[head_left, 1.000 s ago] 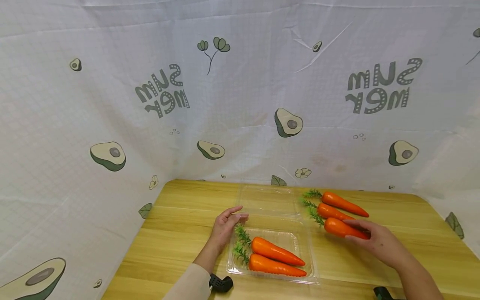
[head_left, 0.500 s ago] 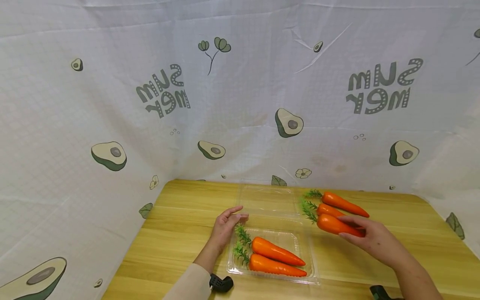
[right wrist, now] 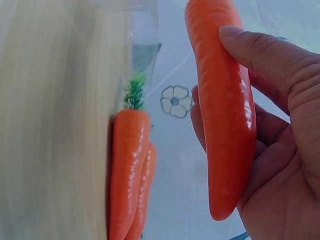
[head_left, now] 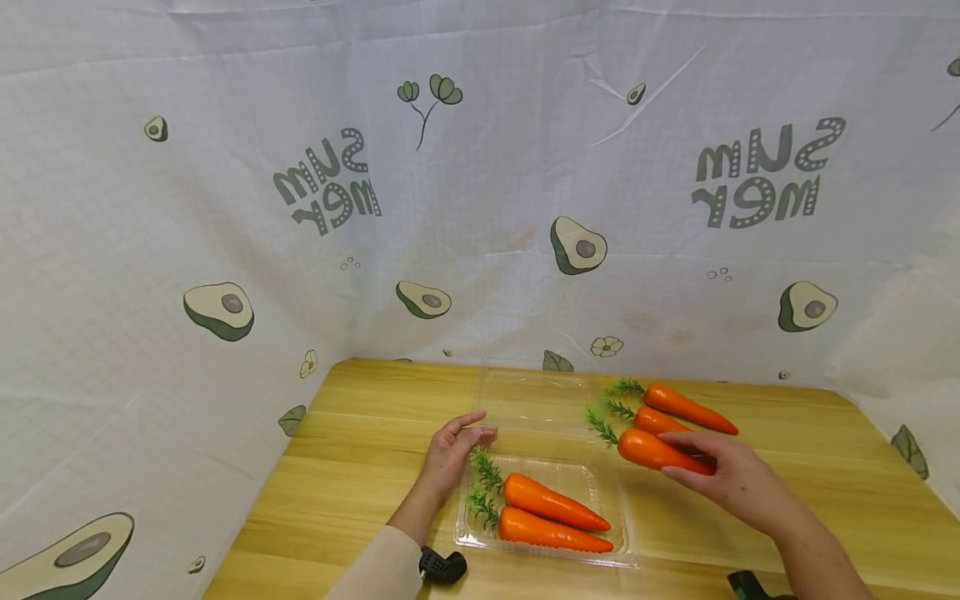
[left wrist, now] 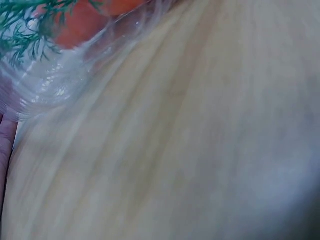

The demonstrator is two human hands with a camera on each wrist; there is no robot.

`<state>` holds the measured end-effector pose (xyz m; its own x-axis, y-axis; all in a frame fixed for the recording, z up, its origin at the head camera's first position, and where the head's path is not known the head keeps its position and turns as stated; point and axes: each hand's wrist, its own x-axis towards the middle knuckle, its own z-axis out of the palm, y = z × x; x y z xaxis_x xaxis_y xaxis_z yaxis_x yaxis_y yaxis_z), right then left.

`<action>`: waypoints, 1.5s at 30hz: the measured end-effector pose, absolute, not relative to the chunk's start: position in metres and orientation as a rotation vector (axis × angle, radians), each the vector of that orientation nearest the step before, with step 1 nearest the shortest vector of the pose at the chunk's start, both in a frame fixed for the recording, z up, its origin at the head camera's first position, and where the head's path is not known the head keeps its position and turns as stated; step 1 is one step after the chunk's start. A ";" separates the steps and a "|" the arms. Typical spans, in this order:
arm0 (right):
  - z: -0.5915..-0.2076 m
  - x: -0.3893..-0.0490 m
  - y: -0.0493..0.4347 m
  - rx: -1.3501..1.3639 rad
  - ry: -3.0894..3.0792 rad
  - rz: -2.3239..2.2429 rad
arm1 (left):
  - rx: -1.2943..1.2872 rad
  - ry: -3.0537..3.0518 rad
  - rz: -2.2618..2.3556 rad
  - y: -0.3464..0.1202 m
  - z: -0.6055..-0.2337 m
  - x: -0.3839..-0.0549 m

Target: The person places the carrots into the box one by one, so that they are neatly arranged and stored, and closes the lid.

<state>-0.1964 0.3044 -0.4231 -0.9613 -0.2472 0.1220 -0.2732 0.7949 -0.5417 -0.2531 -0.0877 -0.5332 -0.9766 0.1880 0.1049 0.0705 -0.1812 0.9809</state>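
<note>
My right hand (head_left: 723, 475) grips an orange carrot (head_left: 648, 450) with a green leafy top, thumb on one side and fingers on the other. In the right wrist view this carrot (right wrist: 222, 115) is held off the table. A clear plastic clamshell box (head_left: 626, 533) lies with its lid laid back, holding two carrots (head_left: 555, 502) side by side, tops to the left. My left hand (head_left: 446, 457) rests at the box's back left corner, fingers extended and touching the plastic. In the left wrist view only a bit of a finger (left wrist: 6, 145) shows beside the box corner.
Two more carrots (head_left: 690, 408) lie on the wooden table (head_left: 360, 450) at the back right, partly behind the held one. The clear lid (head_left: 536, 400) reaches toward the white printed curtain (head_left: 487, 208), which encloses the table's back and sides.
My right hand has carried the carrot leftward and slightly up, away from the two at the back right and toward the box. The left hand and the box have stayed put.
</note>
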 end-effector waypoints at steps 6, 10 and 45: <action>-0.420 -0.195 0.296 0.495 -2.889 0.902 | 0.307 1.943 2.357 -0.087 -0.534 -0.254; -0.417 -0.195 0.291 0.509 -2.888 0.875 | 0.306 1.945 2.358 -0.087 -0.534 -0.254; -0.410 -0.197 0.243 0.718 -2.865 1.056 | 0.305 1.959 2.337 -0.087 -0.533 -0.254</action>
<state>-0.1973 0.2425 -0.4101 -0.8951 -0.4165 0.1589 -0.4200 0.6685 -0.6138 -0.2539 -0.0872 -0.5328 -0.9773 0.1855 0.1024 0.0684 -0.1810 0.9811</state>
